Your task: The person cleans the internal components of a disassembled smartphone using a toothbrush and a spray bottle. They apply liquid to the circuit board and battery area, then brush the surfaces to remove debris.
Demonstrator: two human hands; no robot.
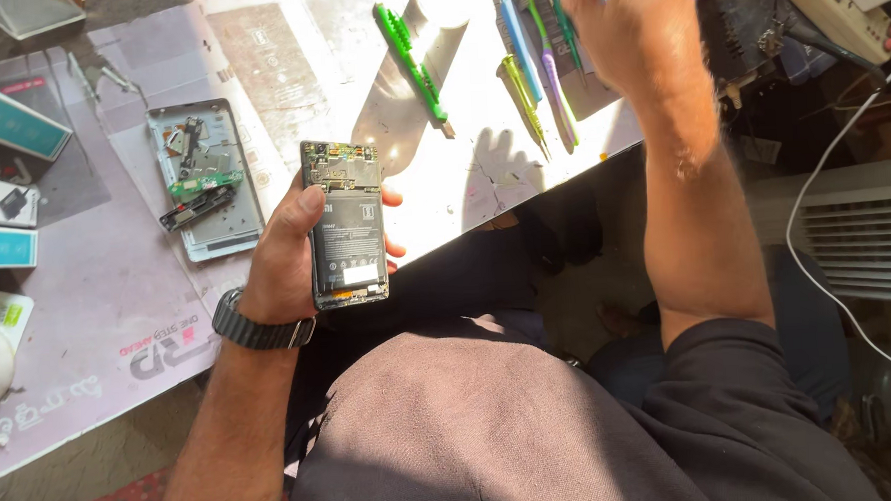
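Nearest the camera is the person's dark-clad lap [493, 419], seen from above. Just beyond it the left hand [290, 252] is wrapped around an opened phone [345, 223], back cover off, battery and circuit board facing up, held over the bench [117, 295] edge; a dark watch [259, 329] sits on that wrist. Left of the phone a grey back frame [207, 181] with loose boards lies flat on the bench. Farther off, a green pry tool [412, 62] and a row of tweezers and plastic tools [543, 66] lie in sunlight. The right hand [626, 27] is raised over those tools, blurred; I cannot tell whether it holds anything. Holding the phone level and steady seems wise, so no loose part slips.
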